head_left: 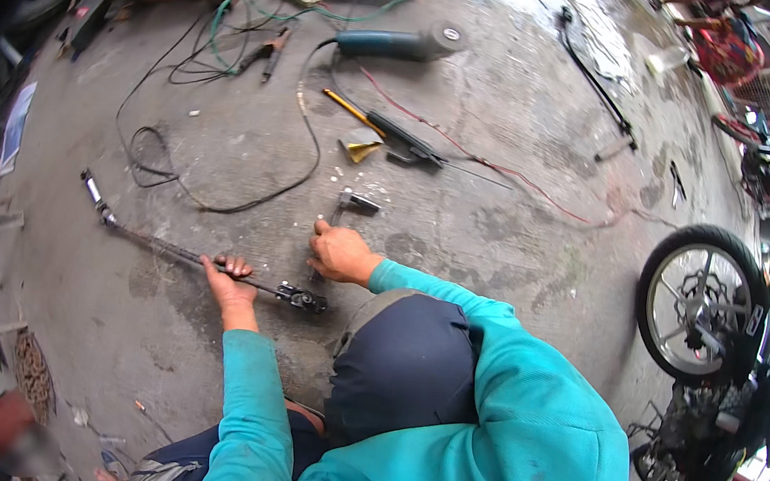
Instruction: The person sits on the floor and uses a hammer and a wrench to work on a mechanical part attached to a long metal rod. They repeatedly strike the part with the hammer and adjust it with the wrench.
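Note:
My left hand (pixel 233 287) is closed around a long, dark metal shaft (pixel 163 244), which slants across just above the concrete floor. A jointed fitting like a universal joint (pixel 303 299) forms the shaft's right end, close to my knee. Its far left end carries a shiny sleeve (pixel 93 189). To the right, my right hand (pixel 342 253) grips a hammer (pixel 359 202) by the handle, head pointing away from me. Part of the handle is hidden in my fist. The hammer head is apart from the shaft.
Beyond the hammer lie a brass-coloured piece (pixel 359 151), a dark tool with a yellow rod (pixel 407 139) and an angle grinder (pixel 395 44) with its cable. Cables and a clamp (pixel 275 54) spread at far left. A motorcycle wheel (pixel 700 298) stands at right; a chain (pixel 33 370) lies left.

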Demonstrator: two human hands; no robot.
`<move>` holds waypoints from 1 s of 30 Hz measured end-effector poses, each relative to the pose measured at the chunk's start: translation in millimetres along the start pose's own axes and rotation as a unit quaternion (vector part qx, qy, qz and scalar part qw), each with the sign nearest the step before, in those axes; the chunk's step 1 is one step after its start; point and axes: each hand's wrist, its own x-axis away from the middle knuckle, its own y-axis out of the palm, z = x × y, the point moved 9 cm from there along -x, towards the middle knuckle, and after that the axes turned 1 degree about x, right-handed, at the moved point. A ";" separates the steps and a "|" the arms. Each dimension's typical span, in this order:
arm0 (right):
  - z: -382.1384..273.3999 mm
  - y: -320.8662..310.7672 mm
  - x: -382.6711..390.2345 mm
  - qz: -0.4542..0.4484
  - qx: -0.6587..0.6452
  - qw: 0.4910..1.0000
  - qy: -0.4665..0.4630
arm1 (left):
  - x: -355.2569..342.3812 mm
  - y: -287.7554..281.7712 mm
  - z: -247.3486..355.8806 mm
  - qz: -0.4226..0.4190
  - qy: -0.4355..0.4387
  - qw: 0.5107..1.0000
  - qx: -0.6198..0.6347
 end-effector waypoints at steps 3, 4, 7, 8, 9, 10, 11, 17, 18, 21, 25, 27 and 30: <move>15.3 -35.9 41.5 0.070 -0.085 0.994 -0.004 | 0.9 8.3 -16.3 0.026 -0.028 0.999 -0.010; 22.5 -50.5 55.8 0.105 -0.127 0.986 -0.011 | 0.6 7.8 -11.3 0.049 -0.019 0.998 -0.020; 64.8 -150.1 119.2 0.205 -0.217 0.952 0.063 | -9.5 -26.0 24.5 0.085 0.028 0.995 -0.048; 96.3 -181.7 172.5 0.313 -0.175 0.928 0.098 | 9.5 -15.3 19.6 0.183 0.048 0.977 -0.096; 150.6 -213.2 220.0 0.371 -0.182 0.903 0.120 | -3.8 -29.6 19.0 0.171 0.048 0.974 -0.141; 205.0 -241.8 267.2 0.428 -0.191 0.873 0.137 | -9.2 -24.1 19.3 0.135 0.038 0.986 -0.093; 251.6 -278.9 317.4 0.480 -0.189 0.842 0.158 | -18.8 -15.9 10.4 0.073 0.016 0.994 -0.077; 591.3 -256.6 447.8 0.420 -0.307 0.700 0.488 | -9.3 -6.1 9.3 0.134 0.021 0.989 -0.065; 629.6 -237.3 450.6 0.362 -0.269 0.710 0.542 | -7.0 -6.9 10.3 0.132 0.024 0.989 -0.058; 723.9 -185.6 458.9 0.268 -0.105 0.733 0.616 | -2.1 1.6 12.7 0.128 0.036 0.989 -0.060; 831.9 -280.6 460.6 0.317 0.153 0.804 0.479 | -20.3 -17.5 -5.6 0.129 0.009 0.991 -0.034; 852.8 -289.0 436.6 0.306 0.204 0.828 0.423 | -17.7 -19.9 -1.2 0.142 0.026 0.989 -0.044; 875.2 -223.1 395.3 0.227 0.090 0.829 0.503 | 8.8 3.6 24.6 0.166 0.077 0.979 -0.092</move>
